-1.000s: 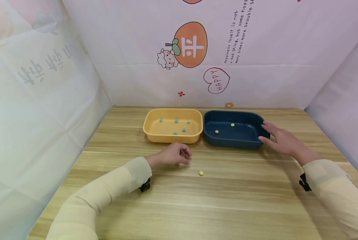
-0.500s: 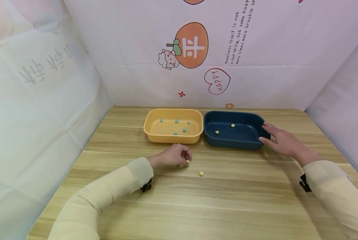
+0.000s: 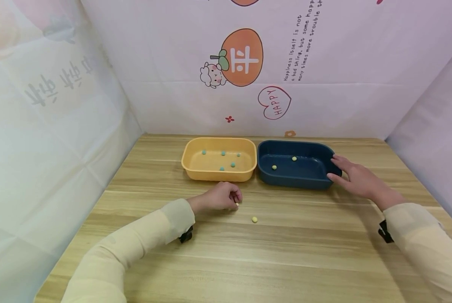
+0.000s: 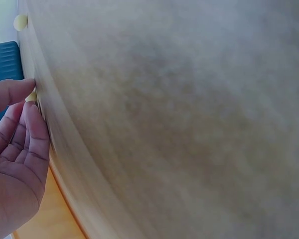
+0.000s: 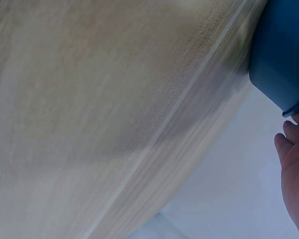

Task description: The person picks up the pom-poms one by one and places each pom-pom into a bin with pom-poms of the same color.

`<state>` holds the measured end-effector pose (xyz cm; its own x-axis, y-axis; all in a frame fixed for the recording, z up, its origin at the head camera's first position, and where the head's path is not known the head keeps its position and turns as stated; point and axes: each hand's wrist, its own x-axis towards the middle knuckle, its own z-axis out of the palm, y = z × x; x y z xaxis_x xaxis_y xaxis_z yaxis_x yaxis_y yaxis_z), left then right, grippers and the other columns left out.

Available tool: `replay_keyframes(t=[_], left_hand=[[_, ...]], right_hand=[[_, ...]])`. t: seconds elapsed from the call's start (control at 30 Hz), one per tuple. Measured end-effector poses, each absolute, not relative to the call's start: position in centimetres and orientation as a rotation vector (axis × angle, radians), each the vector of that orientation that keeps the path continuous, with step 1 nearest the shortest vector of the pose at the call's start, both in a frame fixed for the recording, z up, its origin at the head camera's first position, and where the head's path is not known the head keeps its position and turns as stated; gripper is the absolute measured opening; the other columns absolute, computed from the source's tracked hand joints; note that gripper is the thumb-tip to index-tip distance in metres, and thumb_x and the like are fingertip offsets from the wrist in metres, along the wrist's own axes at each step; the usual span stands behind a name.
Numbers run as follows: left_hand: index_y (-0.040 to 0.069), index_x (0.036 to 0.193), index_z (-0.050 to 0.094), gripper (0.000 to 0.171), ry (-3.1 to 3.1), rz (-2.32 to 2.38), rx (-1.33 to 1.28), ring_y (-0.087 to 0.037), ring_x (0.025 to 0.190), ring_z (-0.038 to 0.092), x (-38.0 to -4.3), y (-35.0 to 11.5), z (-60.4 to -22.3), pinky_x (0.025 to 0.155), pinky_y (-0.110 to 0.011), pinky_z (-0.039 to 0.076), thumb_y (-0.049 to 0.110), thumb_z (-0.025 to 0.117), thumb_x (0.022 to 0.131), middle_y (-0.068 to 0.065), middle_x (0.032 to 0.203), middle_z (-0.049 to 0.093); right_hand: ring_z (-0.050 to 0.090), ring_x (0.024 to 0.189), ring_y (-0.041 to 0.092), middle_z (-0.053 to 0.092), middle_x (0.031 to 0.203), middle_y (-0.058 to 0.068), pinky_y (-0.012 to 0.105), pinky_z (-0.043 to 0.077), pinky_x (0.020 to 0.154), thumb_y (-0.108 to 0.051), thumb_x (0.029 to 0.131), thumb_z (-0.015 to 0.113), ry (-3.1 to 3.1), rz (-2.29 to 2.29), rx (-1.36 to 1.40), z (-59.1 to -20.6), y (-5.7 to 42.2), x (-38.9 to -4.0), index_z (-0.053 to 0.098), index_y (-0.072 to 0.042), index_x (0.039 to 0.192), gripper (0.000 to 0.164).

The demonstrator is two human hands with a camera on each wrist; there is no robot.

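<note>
Thumb and fingertips of my left hand point(image 3: 221, 196) pinch a small pale-yellow ball point(image 4: 31, 96) at the tabletop, in front of the yellow tray. Another small yellow ball point(image 3: 254, 219) lies on the wood a little nearer and to the right. My right hand point(image 3: 356, 179) rests its spread, fairly straight fingers on the right end of the dark blue tray point(image 3: 296, 182); the right wrist view shows the fingertips by its rim. Inside that tray lie two yellow balls, one near its front left point(image 3: 274, 167). The yellow tray point(image 3: 218, 175) holds several small blue-green balls point(image 3: 223, 153).
Both trays stand side by side near the back edge of the wooden table point(image 3: 226, 261). A white printed sheet point(image 3: 165, 92) hangs just behind them, and more white sheeting point(image 3: 55, 168) flanks the table on the left and right.
My left hand has shifted very slightly right and down, its fingers closing on a yellow ball that shows at the fingertips. The right hand stays at the blue tray.
</note>
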<state>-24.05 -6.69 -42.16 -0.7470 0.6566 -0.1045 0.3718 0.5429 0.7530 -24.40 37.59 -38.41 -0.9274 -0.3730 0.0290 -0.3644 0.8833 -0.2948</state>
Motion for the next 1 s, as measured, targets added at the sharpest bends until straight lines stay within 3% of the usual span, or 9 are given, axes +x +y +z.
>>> replay_keyframes(t=[0.5, 1.0], left_hand=[[0.008, 0.086, 0.068, 0.014, 2.415, 1.042, 0.855, -0.009, 0.067, 0.057, -24.0, -6.7, -41.9, 0.058, -0.022, 0.051, 0.000, 0.076, 0.080, 0.001, 0.078, 0.064], [0.003, 0.092, 0.069, 0.012, 2.408, 1.151, 0.864, -0.012, 0.076, 0.060, -24.5, -6.1, -41.0, 0.069, -0.022, 0.052, -0.003, 0.072, 0.082, 0.002, 0.083, 0.067]], right_hand=[[0.022, 0.136, 0.052, 0.018, 0.155, 0.029, 0.067, 0.021, 0.106, -0.044, 0.099, 0.053, 3.016, -0.465, -0.593, -38.5, 37.7, -24.5, 0.027, 0.008, 0.149, 0.077], [0.023, 0.136, 0.052, 0.019, 0.155, 0.029, 0.067, 0.021, 0.106, -0.044, 0.099, 0.053, 3.013, -0.475, -0.594, -38.5, 37.7, -24.5, 0.028, 0.008, 0.149, 0.076]])
